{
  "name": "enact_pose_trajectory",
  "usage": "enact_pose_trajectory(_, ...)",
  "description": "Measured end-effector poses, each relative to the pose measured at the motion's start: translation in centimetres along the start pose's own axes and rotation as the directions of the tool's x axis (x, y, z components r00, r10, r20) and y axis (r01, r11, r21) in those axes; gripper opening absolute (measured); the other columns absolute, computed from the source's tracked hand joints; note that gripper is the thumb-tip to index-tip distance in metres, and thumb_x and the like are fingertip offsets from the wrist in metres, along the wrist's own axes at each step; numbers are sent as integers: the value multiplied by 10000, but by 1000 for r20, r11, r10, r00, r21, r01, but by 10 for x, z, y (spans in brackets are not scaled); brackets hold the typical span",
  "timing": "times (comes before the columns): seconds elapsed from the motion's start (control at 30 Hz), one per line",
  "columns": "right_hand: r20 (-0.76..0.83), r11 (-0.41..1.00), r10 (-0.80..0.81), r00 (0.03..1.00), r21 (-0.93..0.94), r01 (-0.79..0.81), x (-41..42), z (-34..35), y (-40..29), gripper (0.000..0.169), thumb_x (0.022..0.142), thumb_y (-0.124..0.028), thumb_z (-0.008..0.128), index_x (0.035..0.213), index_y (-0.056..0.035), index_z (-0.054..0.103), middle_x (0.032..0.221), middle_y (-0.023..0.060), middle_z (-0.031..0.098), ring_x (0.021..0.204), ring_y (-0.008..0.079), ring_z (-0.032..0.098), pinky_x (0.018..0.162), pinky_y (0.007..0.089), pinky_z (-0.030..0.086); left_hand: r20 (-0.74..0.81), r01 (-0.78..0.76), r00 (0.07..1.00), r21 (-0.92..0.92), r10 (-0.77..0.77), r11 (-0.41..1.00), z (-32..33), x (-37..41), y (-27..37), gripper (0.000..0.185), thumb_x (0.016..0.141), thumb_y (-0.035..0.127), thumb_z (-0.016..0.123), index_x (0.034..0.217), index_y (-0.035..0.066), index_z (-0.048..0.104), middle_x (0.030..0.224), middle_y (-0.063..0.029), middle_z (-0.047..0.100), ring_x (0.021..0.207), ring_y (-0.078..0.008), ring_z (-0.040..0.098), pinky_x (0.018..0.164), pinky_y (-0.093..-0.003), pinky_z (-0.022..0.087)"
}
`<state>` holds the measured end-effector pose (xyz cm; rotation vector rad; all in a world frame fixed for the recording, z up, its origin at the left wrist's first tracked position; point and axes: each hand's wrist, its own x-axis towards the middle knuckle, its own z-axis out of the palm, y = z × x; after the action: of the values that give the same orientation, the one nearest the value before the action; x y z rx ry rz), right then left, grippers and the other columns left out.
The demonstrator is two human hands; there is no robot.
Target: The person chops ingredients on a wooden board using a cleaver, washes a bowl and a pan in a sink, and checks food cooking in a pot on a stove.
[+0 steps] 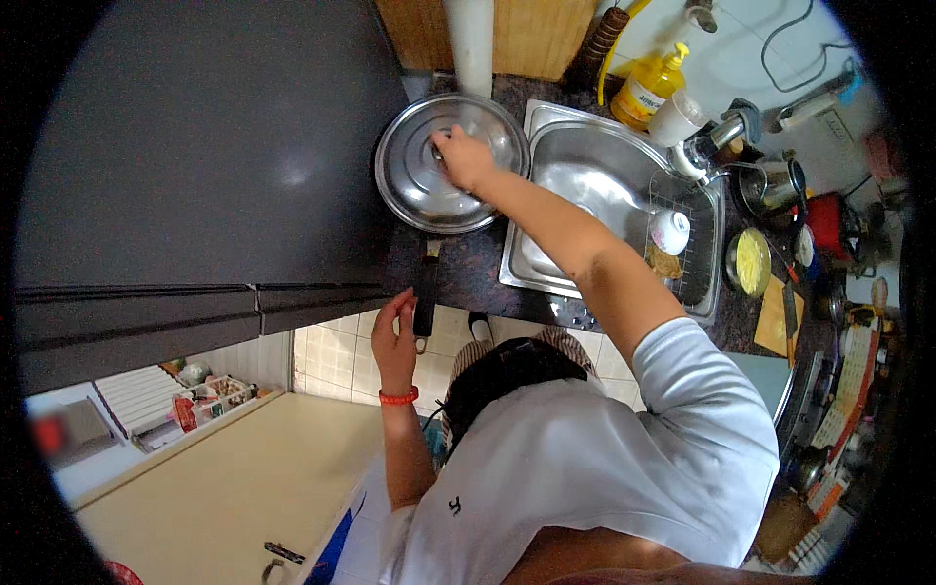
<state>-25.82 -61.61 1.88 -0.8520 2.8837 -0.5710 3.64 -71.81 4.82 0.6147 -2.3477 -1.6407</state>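
A round metal lid (409,186) covers a pan on the dark stone counter, left of the sink. My right hand (464,157) reaches across to the lid's centre, its fingers closed around the knob. The pan's black handle (425,300) points toward me over the counter's front edge. Just left of that handle is my left hand (395,336), a red band at its wrist. Its fingers are loosely bent and nothing shows between them; whether a fingertip touches the handle is unclear. How the pan looks inside is hidden by the lid.
The steel sink (515,256) holds a wire rack with an upturned white bowl (670,232). Behind it stand a yellow soap bottle (647,88) and a white cup (676,121). Rightward are a dish of yellow food (752,263) and a knife (790,322) on a board. A dark cabinet (205,146) borders the left.
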Motion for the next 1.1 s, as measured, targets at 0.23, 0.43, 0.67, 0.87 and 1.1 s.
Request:
enact_pose_trajectory(0.23,-347,986,-40,937,139,93,-38,-74,16,293,791,-214,530,1041,-61,508,932,177,573,813,356,589,694,438,481,111,-159,984,202,139,967,-29,39,-33,223,896,149,521,1078,38,585,993,-112,627,911,-189,592,785,-296,452)
enact_pose_trajectory(0.43,-225,774,323,919,622,-120,-129,-120,92,260,904,-253,432,1056,-57,508,878,88,548,751,200,528,707,311,445,271,52,961,-7,-48,999,1,65,-73,348,882,254,563,1158,46,520,972,-110,617,889,-190,580,747,-305,454)
enact_pose_trajectory(0.67,-463,719,310,830,686,114,-217,-131,118,383,934,-281,411,1200,-7,435,1115,76,515,1024,159,466,916,282,355,624,545,736,-314,-263,778,35,90,-59,359,903,246,515,1187,33,462,836,-117,598,748,-209,615,738,-318,501)
enact_pose_trajectory(0.87,-603,838,292,742,535,105,-253,-139,108,426,938,-271,407,1257,10,392,1190,89,490,1097,162,438,963,280,319,788,748,550,-317,-278,583,41,108,-59,337,902,236,520,1186,62,473,788,-128,597,760,-232,613,785,-413,521)
enact_pose_trajectory(1.1,-508,790,414,755,612,-22,-284,-136,111,440,955,-251,370,1310,8,345,1263,90,444,1151,164,411,1011,292,293,858,794,486,-353,-167,496,45,104,-69,224,914,245,507,1053,70,526,562,-10,460,444,-104,425,839,-434,479)
